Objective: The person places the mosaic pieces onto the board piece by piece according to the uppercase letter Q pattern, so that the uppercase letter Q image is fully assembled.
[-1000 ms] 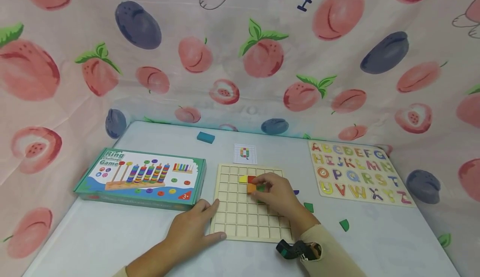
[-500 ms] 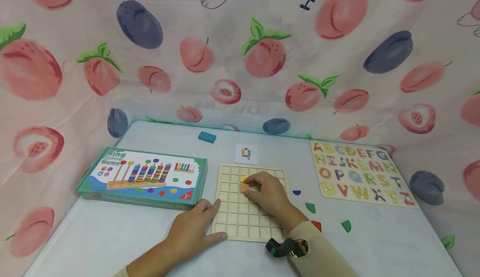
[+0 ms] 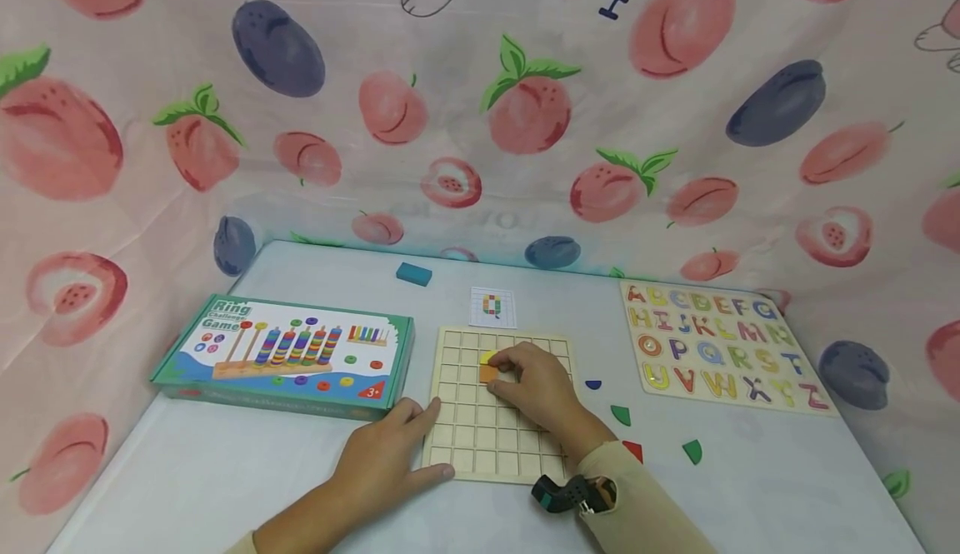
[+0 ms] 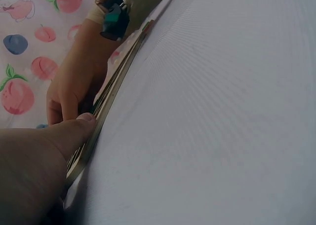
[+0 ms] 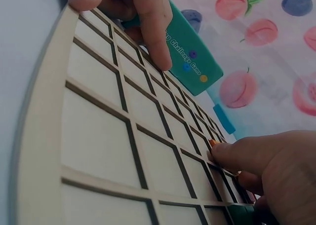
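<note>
A wooden grid board (image 3: pixel 465 437) lies on the white table. My right hand (image 3: pixel 540 383) is over its upper part, index finger and thumb pinching an orange square tile (image 3: pixel 489 374). Directly above that tile, a yellow tile (image 3: pixel 487 357) is partly covered by the fingertips. In the right wrist view, a green tile (image 5: pixel 241 213) shows on the board below the hand. My left hand (image 3: pixel 382 458) rests at the board's left edge, with thumb and index finger spread along it. The thumb (image 4: pixel 74 133) lies on the rim in the left wrist view.
A small pattern card (image 3: pixel 492 308) lies behind the board. A ring game box (image 3: pixel 285 354) is at left, a blue block (image 3: pixel 414 274) at the back, an alphabet board (image 3: pixel 727 346) at right. Loose blue (image 3: pixel 593 385), green (image 3: pixel 692 452) and red (image 3: pixel 633 451) pieces lie near the right arm.
My right hand has moved slightly left with the orange tile, which now sits under the yellow one. A red loose piece has come into sight beside the right forearm. The left hand stays put.
</note>
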Action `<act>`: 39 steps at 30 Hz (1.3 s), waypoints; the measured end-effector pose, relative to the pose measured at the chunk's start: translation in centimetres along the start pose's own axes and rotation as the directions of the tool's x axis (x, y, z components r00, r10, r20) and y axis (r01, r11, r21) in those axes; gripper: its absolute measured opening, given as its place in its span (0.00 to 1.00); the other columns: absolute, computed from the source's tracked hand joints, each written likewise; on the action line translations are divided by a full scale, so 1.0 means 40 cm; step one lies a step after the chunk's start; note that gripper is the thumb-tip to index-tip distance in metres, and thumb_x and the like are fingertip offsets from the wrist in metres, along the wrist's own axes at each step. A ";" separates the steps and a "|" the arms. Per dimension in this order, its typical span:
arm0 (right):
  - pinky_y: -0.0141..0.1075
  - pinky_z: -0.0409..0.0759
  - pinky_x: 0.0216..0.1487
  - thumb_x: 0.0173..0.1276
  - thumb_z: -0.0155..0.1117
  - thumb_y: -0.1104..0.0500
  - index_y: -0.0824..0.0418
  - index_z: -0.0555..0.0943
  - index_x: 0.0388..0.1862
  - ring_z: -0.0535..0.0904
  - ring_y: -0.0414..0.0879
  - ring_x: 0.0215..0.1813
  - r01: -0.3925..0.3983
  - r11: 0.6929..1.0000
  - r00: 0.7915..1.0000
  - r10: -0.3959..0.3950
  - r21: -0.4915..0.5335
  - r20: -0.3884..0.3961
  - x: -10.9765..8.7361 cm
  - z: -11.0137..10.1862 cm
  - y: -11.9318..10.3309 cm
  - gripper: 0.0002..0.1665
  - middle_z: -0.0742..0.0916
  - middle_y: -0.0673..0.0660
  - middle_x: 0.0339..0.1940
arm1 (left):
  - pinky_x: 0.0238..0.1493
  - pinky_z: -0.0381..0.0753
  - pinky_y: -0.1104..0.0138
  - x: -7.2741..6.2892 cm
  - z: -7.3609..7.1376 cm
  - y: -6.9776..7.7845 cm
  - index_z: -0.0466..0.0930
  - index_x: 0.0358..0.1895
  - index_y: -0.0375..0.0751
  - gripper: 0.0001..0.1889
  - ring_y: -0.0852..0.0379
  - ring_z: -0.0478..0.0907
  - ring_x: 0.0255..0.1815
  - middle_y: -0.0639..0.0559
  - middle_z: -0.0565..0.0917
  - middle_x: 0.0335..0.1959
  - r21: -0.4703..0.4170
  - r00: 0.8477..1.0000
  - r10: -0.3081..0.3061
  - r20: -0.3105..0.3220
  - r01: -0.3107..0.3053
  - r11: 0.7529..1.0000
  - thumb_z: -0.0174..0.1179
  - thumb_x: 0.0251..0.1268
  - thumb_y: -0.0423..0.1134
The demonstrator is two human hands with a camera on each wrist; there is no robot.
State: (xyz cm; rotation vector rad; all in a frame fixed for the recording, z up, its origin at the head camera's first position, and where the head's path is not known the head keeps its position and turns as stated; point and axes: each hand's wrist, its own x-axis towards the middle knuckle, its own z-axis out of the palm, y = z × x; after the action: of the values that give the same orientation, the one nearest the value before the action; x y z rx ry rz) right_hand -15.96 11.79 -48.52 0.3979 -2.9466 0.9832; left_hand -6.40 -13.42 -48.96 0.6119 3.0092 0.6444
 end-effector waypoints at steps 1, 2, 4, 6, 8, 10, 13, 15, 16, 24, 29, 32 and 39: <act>0.42 0.79 0.48 0.64 0.83 0.54 0.49 0.92 0.49 0.78 0.41 0.43 0.006 1.000 1.000 -0.006 0.001 0.000 0.000 0.000 0.001 0.15 0.86 0.43 0.42 | 0.27 0.67 0.71 0.000 0.000 0.000 0.77 0.76 0.44 0.46 0.66 0.64 0.27 0.58 0.73 0.44 0.001 1.000 -0.001 0.001 0.001 1.000 0.73 0.60 0.68; 0.42 0.79 0.48 0.64 0.82 0.54 0.49 0.92 0.49 0.78 0.41 0.43 0.012 1.000 1.000 -0.012 0.002 -0.002 0.000 0.000 0.003 0.15 0.86 0.43 0.43 | 0.27 0.67 0.71 0.000 -0.001 0.000 0.77 0.76 0.44 0.46 0.66 0.64 0.26 0.58 0.73 0.44 0.002 1.000 -0.002 0.001 0.002 1.000 0.73 0.60 0.68; 0.42 0.79 0.48 0.65 0.82 0.54 0.49 0.92 0.49 0.78 0.41 0.42 0.022 1.000 1.000 -0.022 0.004 -0.006 0.001 0.001 0.005 0.14 0.86 0.43 0.42 | 0.27 0.67 0.71 0.001 0.000 0.000 0.77 0.76 0.44 0.46 0.66 0.64 0.26 0.58 0.73 0.44 0.001 1.000 -0.003 0.001 0.003 1.000 0.73 0.60 0.68; 0.41 0.79 0.47 0.66 0.81 0.55 0.49 0.92 0.49 0.78 0.41 0.42 0.034 0.999 0.999 -0.034 0.005 -0.007 0.002 0.002 0.008 0.13 0.86 0.43 0.42 | 0.27 0.67 0.71 0.001 0.000 0.000 0.77 0.76 0.44 0.46 0.66 0.64 0.26 0.58 0.73 0.44 0.002 1.000 -0.004 0.000 0.004 1.000 0.74 0.60 0.68; 0.41 0.79 0.47 0.66 0.81 0.55 0.48 0.92 0.48 0.78 0.40 0.42 0.044 0.999 0.999 -0.044 -0.001 -0.008 0.002 0.003 0.009 0.12 0.87 0.43 0.43 | 0.27 0.67 0.71 0.000 0.000 0.001 0.77 0.76 0.44 0.46 0.66 0.64 0.26 0.58 0.73 0.44 0.002 1.000 -0.006 -0.003 0.006 1.000 0.74 0.60 0.68; 0.41 0.79 0.47 0.66 0.81 0.54 0.48 0.92 0.48 0.78 0.40 0.42 0.050 0.999 0.999 -0.050 -0.003 -0.007 0.002 0.003 0.008 0.12 0.87 0.43 0.43 | 0.27 0.67 0.71 0.000 0.001 0.001 0.77 0.76 0.44 0.46 0.66 0.64 0.26 0.59 0.73 0.44 0.000 1.000 -0.005 -0.006 0.005 1.000 0.74 0.59 0.67; 0.40 0.78 0.46 0.66 0.81 0.54 0.47 0.92 0.48 0.78 0.40 0.42 0.050 0.999 0.999 -0.050 -0.010 -0.005 0.001 0.000 0.006 0.12 0.87 0.43 0.44 | 0.27 0.67 0.71 -0.001 -0.001 0.002 0.77 0.76 0.44 0.46 0.66 0.64 0.26 0.59 0.73 0.44 -0.005 1.000 -0.007 -0.004 0.007 1.000 0.74 0.59 0.67; 0.39 0.77 0.44 0.65 0.81 0.55 0.47 0.93 0.48 0.76 0.40 0.40 0.047 0.999 0.999 -0.047 -0.010 -0.002 0.000 -0.002 0.007 0.12 0.87 0.44 0.44 | 0.27 0.67 0.71 -0.001 -0.001 0.003 0.77 0.76 0.44 0.46 0.66 0.64 0.26 0.58 0.73 0.44 -0.007 1.000 -0.009 -0.001 0.009 1.000 0.75 0.59 0.67; 0.39 0.77 0.43 0.65 0.81 0.55 0.47 0.93 0.48 0.76 0.41 0.40 0.044 0.999 0.999 -0.044 -0.010 0.000 0.000 -0.002 0.008 0.12 0.87 0.44 0.44 | 0.28 0.68 0.71 0.000 -0.002 0.003 0.77 0.76 0.44 0.46 0.66 0.64 0.27 0.58 0.73 0.44 -0.007 1.000 -0.009 0.001 0.009 1.000 0.75 0.60 0.67; 0.36 0.74 0.39 0.65 0.81 0.56 0.48 0.94 0.48 0.73 0.41 0.37 0.024 1.000 1.000 -0.024 0.009 0.014 0.000 -0.004 0.008 0.12 0.85 0.43 0.42 | 0.28 0.68 0.71 -0.001 0.002 0.000 0.78 0.76 0.44 0.46 0.66 0.64 0.26 0.58 0.74 0.45 0.009 1.000 0.001 -0.015 -0.001 1.000 0.74 0.60 0.67; 0.35 0.75 0.40 0.65 0.81 0.57 0.48 0.94 0.47 0.74 0.40 0.37 0.035 0.999 0.999 -0.035 0.035 0.011 0.001 -0.005 0.014 0.12 0.85 0.42 0.43 | 0.27 0.68 0.71 -0.003 -0.001 0.001 0.78 0.75 0.43 0.46 0.66 0.64 0.26 0.58 0.73 0.44 0.010 1.000 0.001 -0.017 -0.001 1.000 0.73 0.60 0.69; 0.36 0.76 0.38 0.65 0.80 0.58 0.48 0.93 0.47 0.74 0.41 0.37 0.047 0.996 0.999 -0.047 0.073 0.001 -0.002 -0.011 0.017 0.11 0.85 0.41 0.42 | 0.27 0.68 0.71 -0.003 -0.003 0.002 0.78 0.76 0.43 0.46 0.66 0.64 0.26 0.58 0.73 0.44 0.007 1.000 -0.003 -0.011 0.003 1.000 0.73 0.60 0.69; 0.38 0.77 0.40 0.68 0.79 0.57 0.48 0.93 0.47 0.76 0.41 0.39 0.015 0.988 0.999 -0.010 0.155 -0.034 -0.025 -0.054 0.019 0.09 0.86 0.41 0.43 | 0.28 0.68 0.71 -0.002 -0.004 0.004 0.77 0.76 0.44 0.46 0.66 0.65 0.27 0.58 0.74 0.45 0.002 1.000 -0.010 0.006 0.010 1.000 0.73 0.60 0.69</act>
State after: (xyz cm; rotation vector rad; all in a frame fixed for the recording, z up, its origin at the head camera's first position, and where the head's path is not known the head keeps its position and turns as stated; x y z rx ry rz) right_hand -15.32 13.89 -47.31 0.3977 -2.8442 1.2102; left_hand -6.29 -13.39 -48.75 0.5976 3.0062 0.6378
